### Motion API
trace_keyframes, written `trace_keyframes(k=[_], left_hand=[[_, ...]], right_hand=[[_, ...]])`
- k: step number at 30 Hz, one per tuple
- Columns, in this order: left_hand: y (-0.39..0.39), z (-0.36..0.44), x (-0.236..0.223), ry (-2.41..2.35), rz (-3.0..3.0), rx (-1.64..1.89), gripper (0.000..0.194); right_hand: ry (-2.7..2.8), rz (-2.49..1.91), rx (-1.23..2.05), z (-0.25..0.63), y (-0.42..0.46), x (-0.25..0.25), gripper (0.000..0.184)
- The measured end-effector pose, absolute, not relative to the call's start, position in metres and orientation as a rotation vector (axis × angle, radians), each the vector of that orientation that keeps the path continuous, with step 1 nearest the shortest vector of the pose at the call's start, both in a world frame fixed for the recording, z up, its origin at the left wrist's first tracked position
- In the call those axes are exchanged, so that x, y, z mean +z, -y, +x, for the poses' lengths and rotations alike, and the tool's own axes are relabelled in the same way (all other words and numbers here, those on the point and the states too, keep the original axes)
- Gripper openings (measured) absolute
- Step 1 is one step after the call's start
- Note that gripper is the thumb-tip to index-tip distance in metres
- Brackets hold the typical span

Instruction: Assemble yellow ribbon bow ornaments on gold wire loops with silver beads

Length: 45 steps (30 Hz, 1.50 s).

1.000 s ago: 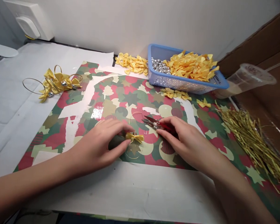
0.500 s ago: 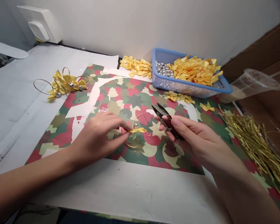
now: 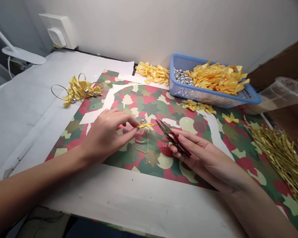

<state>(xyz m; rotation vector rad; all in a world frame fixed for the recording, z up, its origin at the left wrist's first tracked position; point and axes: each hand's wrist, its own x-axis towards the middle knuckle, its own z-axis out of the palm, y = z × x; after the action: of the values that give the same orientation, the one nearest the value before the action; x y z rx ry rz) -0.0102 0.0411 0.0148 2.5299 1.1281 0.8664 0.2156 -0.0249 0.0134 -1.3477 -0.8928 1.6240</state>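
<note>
Between the thumb and fingers of my left hand [image 3: 111,132] is a yellow ribbon bow [image 3: 146,125], pinched at one end. A small silver bell [image 3: 142,122] sits on the bow, and a loop of thin gold cord [image 3: 147,145] hangs below it. My right hand [image 3: 201,148] is closed around small dark thread snips [image 3: 172,137]. Their two pointed blades are apart and point up and left, a short way to the right of the bow. Both hands are above a sheet of patterned red, green and cream paper [image 3: 152,157].
A blue basket [image 3: 213,96] at the back holds yellow bows and silver bells. Loose bows [image 3: 152,72] lie beside it. Finished bows with gold loops [image 3: 81,91] are piled at left. Gold cords [image 3: 280,155] and a clear plastic cup [image 3: 285,94] are at right.
The bow has turned over in my left hand: the cord's free ends, above it before, now hang below. The snips have tilted slightly, and the whole view has shifted left.
</note>
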Motion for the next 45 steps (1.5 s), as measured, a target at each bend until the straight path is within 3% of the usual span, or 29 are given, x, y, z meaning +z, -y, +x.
trace_keyframes(k=[12, 21, 45], left_hand=[[-0.041, -0.012, 0.015, -1.123, 2.518, 0.917, 0.008], [-0.042, -0.011, 0.015, -0.974, 2.653, 1.076, 0.008], [-0.036, -0.006, 0.017, -0.892, 2.740, 1.181, 0.008]], right_hand=[[0.889, -1.296, 1.742, 0.215, 0.030, 0.011, 0.024], [0.990, -1.525, 1.774, 0.214, 0.035, 0.021, 0.035], [1.000, -1.446, 1.951, 0.216, 0.031, 0.012, 0.034]])
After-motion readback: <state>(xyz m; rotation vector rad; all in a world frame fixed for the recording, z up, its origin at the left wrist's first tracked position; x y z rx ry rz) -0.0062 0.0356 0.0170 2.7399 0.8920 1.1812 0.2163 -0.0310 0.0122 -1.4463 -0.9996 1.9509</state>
